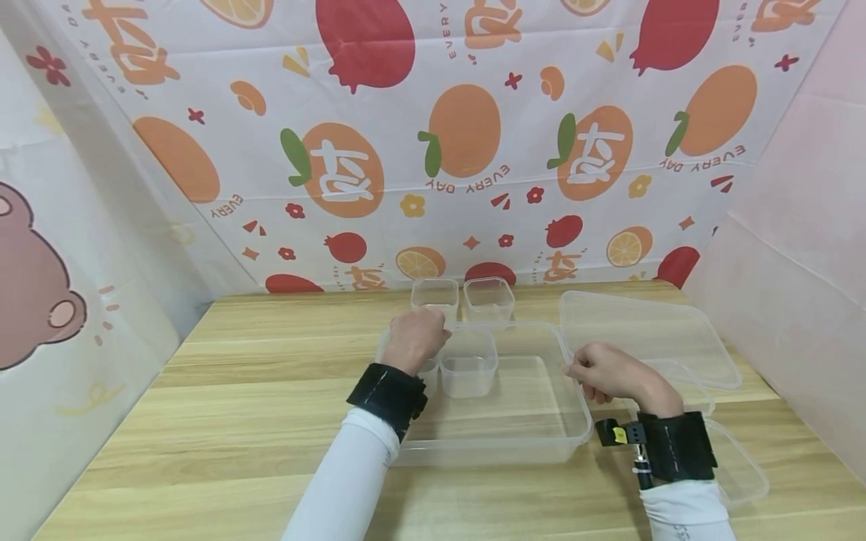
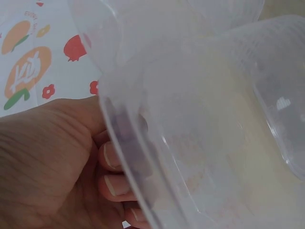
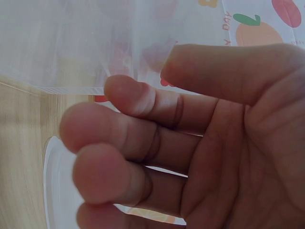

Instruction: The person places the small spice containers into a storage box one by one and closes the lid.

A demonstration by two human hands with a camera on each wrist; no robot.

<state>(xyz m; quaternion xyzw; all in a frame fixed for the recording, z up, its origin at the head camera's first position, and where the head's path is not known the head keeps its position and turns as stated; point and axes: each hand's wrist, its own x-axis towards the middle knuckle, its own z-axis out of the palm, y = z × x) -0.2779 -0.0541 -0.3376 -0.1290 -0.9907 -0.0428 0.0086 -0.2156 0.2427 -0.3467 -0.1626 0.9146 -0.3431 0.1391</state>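
Head view: the left hand lies over the rear left of a large, clear, rectangular plastic box, beside a small, clear, squarish plastic cup inside it; the right hand is at the box's right side. Left wrist view: thumb and curled fingers grip a clear plastic container. Right wrist view: fingers loosely bent, narrowly apart from the thumb; contact with the box unclear.
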